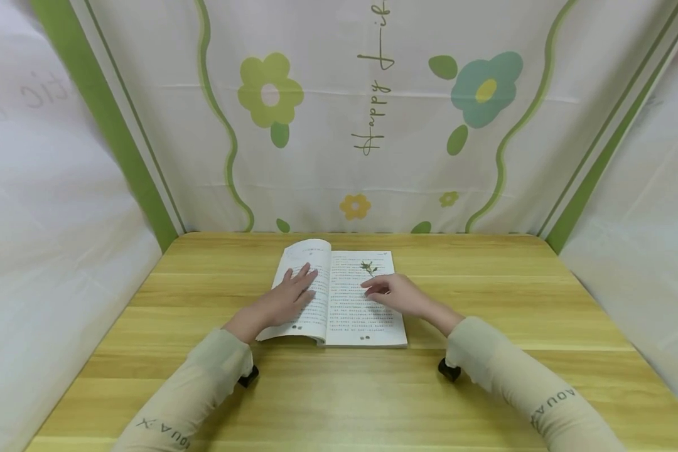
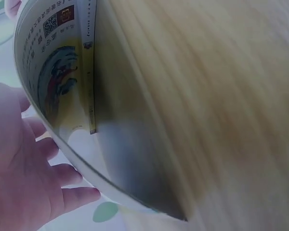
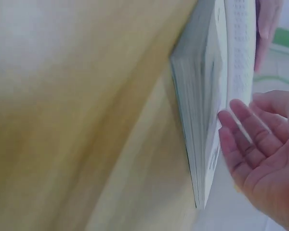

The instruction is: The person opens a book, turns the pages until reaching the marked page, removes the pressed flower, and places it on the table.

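Book (image 1: 339, 307) lies open — left hand (image 1: 285, 298) flat on it, right hand (image 1: 398, 294) seemingly relaxed.

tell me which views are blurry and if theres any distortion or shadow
Head view: sharp in the middle, wide-angle bend at the edges, soft even light. Left wrist view: the table is smeared, and a dark shadow lies under the lifted book. Right wrist view: table and book edge soft, the right hand fairly clear.

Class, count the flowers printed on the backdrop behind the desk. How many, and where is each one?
4: a large green flower upper left, a large teal flower upper right, a small yellow flower low centre, and a tiny green flower to its right. Others may lie outside the view.
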